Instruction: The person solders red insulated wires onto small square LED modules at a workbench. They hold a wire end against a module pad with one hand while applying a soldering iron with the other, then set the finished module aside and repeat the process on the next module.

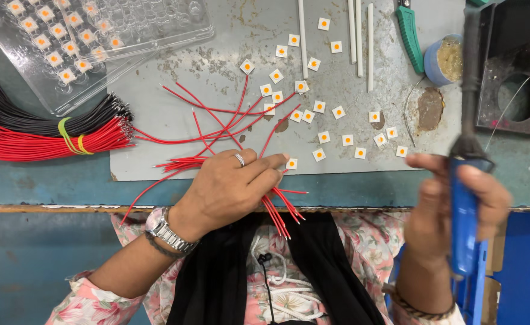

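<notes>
Head view: left hand (232, 186) pinches red wires (280, 207) pointing toward the right hand (452, 210), closed around a soldering iron (467, 150).

The left hand (232, 186) closes on bright red wires (229, 129), and beyond its fingertips lie white square chips with orange centres (313, 114) on a grey, rust-flecked mat (229, 36). The right hand (452, 204) grips a soldering iron (465, 198) with a blue handle and black shaft. Outward of the left grip sits a red-and-black wire bundle (30, 129) banded yellow-green; the sleeves (90, 304) are pink floral.
</notes>
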A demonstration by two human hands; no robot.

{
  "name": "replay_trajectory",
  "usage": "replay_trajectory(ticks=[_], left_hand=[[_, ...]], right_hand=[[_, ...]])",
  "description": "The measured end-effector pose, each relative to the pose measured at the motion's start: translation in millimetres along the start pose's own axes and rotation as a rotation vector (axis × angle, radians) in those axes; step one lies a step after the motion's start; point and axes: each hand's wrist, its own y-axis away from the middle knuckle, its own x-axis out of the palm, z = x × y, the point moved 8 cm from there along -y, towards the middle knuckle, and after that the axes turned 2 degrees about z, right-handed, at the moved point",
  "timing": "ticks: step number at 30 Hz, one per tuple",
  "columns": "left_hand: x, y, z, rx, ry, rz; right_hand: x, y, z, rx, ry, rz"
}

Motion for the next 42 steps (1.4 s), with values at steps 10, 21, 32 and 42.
replay_trajectory(ticks=[10, 21, 32, 42], left_hand=[[8, 2, 5, -0.015, 0.0, 0.04], [4, -2, 6, -0.073, -0.014, 0.044], [17, 4, 11, -0.109, -0.037, 0.099], [16, 4, 12, -0.094, -0.027, 0.097]], right_hand=[[-103, 35, -44, 0.17, -0.049, -0.199], [-161, -19, -1, 0.123, 0.098, -0.558], [-117, -28, -16, 0.298, 0.104, -0.334], [-111, -41, -15, 0.382, 0.306, -0.279]])
